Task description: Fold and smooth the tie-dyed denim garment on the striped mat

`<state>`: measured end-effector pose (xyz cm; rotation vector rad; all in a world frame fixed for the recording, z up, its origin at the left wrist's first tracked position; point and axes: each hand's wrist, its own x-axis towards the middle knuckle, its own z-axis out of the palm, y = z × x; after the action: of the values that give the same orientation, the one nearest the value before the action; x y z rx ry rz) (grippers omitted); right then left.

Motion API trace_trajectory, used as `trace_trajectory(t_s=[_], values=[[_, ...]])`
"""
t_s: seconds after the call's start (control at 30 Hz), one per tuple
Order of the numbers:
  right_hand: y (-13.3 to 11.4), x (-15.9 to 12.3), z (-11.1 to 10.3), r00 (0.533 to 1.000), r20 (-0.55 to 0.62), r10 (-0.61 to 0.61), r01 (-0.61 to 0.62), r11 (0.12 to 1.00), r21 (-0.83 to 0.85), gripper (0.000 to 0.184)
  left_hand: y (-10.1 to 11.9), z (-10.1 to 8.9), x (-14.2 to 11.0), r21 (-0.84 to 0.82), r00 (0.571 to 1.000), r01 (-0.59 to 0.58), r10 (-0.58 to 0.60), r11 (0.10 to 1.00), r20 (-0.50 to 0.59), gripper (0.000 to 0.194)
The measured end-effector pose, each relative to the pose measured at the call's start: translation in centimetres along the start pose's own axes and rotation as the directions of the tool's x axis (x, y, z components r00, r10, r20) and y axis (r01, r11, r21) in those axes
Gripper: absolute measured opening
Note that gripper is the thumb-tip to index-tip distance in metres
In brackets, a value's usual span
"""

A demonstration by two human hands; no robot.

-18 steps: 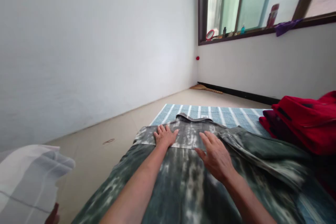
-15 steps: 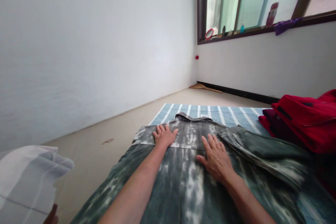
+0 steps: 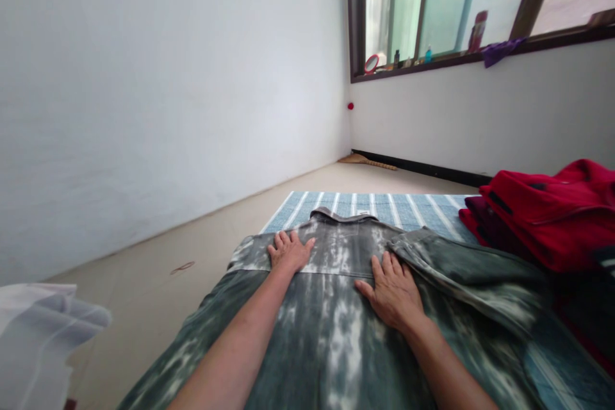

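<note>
A dark green and white mottled shirt (image 3: 331, 320) lies spread out with its back up and its collar at the far end. My left hand (image 3: 289, 252) rests flat near the shoulder on the left, fingers spread. Lower down on the right, my right hand (image 3: 393, 289) lies palm down on the cloth, its thumb held apart. Next to it, one sleeve (image 3: 471, 269) is folded across the right side of the shirt. Neither hand grasps anything. Under the shirt is a blue and white striped mat (image 3: 403, 208).
Folded red clothes (image 3: 552, 211) are piled at the right. Pale grey fabric (image 3: 38, 339) juts in at the lower left. A brown loop (image 3: 182, 267) lies on the floor, and a woven broom-like item (image 3: 368, 161) sits in the corner. Bottles and a red-rimmed mirror (image 3: 371, 64) stand on the windowsill.
The view has turned slightly to the right, so everything sits further left. My right hand's fingers have drawn closer together, still flat on the shirt. My left hand stays in the same place.
</note>
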<state>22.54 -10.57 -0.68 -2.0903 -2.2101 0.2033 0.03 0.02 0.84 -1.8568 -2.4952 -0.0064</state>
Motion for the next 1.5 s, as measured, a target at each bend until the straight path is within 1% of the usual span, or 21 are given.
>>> trace_trajectory(t_s=[0.13, 0.23, 0.3, 0.37, 0.43, 0.5, 0.57, 0.77, 0.9, 1.0, 1.1, 1.23, 1.5], values=[[-0.1, -0.1, -0.1, 1.000, -0.002, 0.001, -0.001, 1.000, 0.011, 0.077, -0.1, -0.5, 0.0, -0.005, 1.000, 0.000, 0.000, 1.000, 0.014, 0.076], [-0.1, 0.0, -0.2, 1.000, -0.001, 0.000, 0.000, 1.000, 0.016, 0.077, -0.2, -0.5, 0.1, -0.005, 1.000, -0.029, 0.029, 1.000, 0.009, 0.072], [-0.1, 0.0, -0.2, 1.000, -0.003, -0.001, 0.001, 1.000, 0.021, 0.077, -0.3, -0.4, 0.2, -0.007, 0.996, -0.092, 0.092, 0.996, 0.005, 0.072], [-0.1, 0.0, -0.2, 1.000, 0.000, 0.003, -0.003, 1.000, 0.024, 0.077, -0.4, -0.2, 0.3, -0.015, 0.980, -0.197, 0.198, 0.980, 0.022, 0.073], [-0.1, 0.0, -0.2, 1.000, 0.003, 0.006, -0.006, 1.000, 0.022, 0.077, -0.5, -0.1, 0.5, -0.032, 0.955, -0.286, 0.287, 0.958, 0.069, 0.075], [-0.1, -0.1, -0.2, 1.000, 0.001, 0.003, -0.003, 1.000, 0.018, 0.076, -0.5, 0.1, 0.7, -0.048, 0.940, -0.318, 0.321, 0.947, 0.114, 0.077], [-0.1, -0.1, -0.3, 1.000, -0.003, 0.001, -0.001, 1.000, 0.013, 0.076, -0.6, 0.1, 1.0, -0.057, 0.937, -0.316, 0.321, 0.947, 0.135, 0.078], [-0.1, -0.2, -0.4, 1.000, 0.001, 0.006, -0.006, 1.000, 0.002, 0.076, -0.6, 0.1, 1.3, -0.069, 0.934, -0.318, 0.325, 0.946, 0.146, 0.078], [-0.1, -0.2, -0.5, 1.000, 0.014, 0.008, -0.008, 1.000, -0.003, 0.076, 0.0, -0.2, 0.8, -0.067, 0.934, -0.337, 0.342, 0.939, 0.099, 0.072], [-0.1, -0.3, -0.5, 1.000, 0.014, 0.011, -0.011, 1.000, -0.007, 0.076, 0.9, -0.3, 0.3, -0.091, 0.913, -0.398, 0.403, 0.913, 0.057, 0.071], [-0.1, -0.2, -0.4, 1.000, 0.012, 0.014, -0.014, 1.000, -0.010, 0.077, 1.8, -0.3, 0.1, -0.130, 0.896, -0.423, 0.436, 0.897, 0.088, 0.076], [-0.1, -0.1, -0.1, 1.000, 0.019, 0.017, -0.017, 1.000, -0.011, 0.076, 2.2, -0.3, 0.2, -0.140, 0.900, -0.392, 0.411, 0.909, 0.143, 0.081], [0.0, -0.1, 0.1, 1.000, 0.016, 0.011, -0.011, 1.000, 0.005, 0.076, 2.1, -0.1, 0.7, -0.144, 0.899, -0.398, 0.416, 0.906, 0.134, 0.078]])
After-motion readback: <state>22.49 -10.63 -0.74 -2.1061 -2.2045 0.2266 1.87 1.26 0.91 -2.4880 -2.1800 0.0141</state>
